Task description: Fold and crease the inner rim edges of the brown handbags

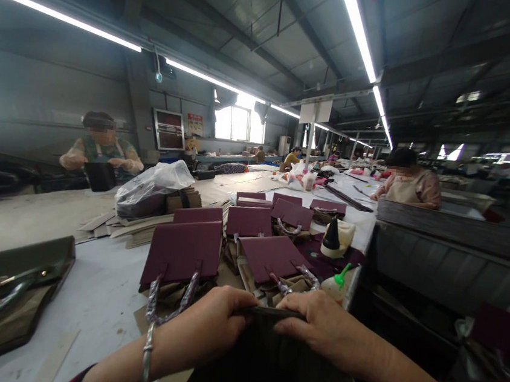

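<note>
My left hand (223, 318) and my right hand (318, 328) pinch the top edge of a dark bag (273, 363), close in front of me. Their thumbs and fingers press on the edge a short way apart. Most of the bag lies in shadow, so its details are hard to make out. Just beyond my hands lie maroon handbags (184, 250) with plastic-wrapped handles. One maroon handbag (273, 257) is right behind my fingers. Over at the left, a dark green handbag (41, 272) rests on the table with its wrapped handle toward me.
A white-covered table (103, 284) carries cardboard pieces (141, 231), a clear plastic bag (155, 186), a green-tipped glue bottle (336, 284) and a cream container with a black cone (333, 235). One person (104, 151) works at the left, another (413, 186) at the right.
</note>
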`<move>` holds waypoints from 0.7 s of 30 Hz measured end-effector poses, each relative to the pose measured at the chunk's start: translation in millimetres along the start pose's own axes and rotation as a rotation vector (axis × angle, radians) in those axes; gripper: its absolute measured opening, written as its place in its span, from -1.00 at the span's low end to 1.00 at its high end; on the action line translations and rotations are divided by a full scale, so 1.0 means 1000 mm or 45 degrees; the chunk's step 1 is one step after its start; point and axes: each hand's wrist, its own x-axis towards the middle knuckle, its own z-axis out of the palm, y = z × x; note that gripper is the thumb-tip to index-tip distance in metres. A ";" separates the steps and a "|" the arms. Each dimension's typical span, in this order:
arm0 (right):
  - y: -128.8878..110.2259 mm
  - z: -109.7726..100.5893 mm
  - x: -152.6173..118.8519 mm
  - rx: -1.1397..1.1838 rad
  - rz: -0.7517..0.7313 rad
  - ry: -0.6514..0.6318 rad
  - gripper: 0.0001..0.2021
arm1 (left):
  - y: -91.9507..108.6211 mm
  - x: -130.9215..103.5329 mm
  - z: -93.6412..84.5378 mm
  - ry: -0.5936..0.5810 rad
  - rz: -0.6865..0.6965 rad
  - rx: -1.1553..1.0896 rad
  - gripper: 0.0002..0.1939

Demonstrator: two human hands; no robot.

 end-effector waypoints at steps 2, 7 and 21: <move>0.001 -0.001 0.000 0.001 0.011 0.010 -0.87 | -0.002 0.002 0.001 0.002 0.005 -0.053 -0.72; 0.005 -0.002 -0.001 -0.023 0.001 -0.005 -0.84 | -0.011 0.009 0.004 -0.104 -0.003 -0.211 -0.76; 0.012 -0.003 0.001 -0.025 0.000 -0.011 -0.77 | 0.005 0.014 0.004 -0.041 0.035 0.200 -0.74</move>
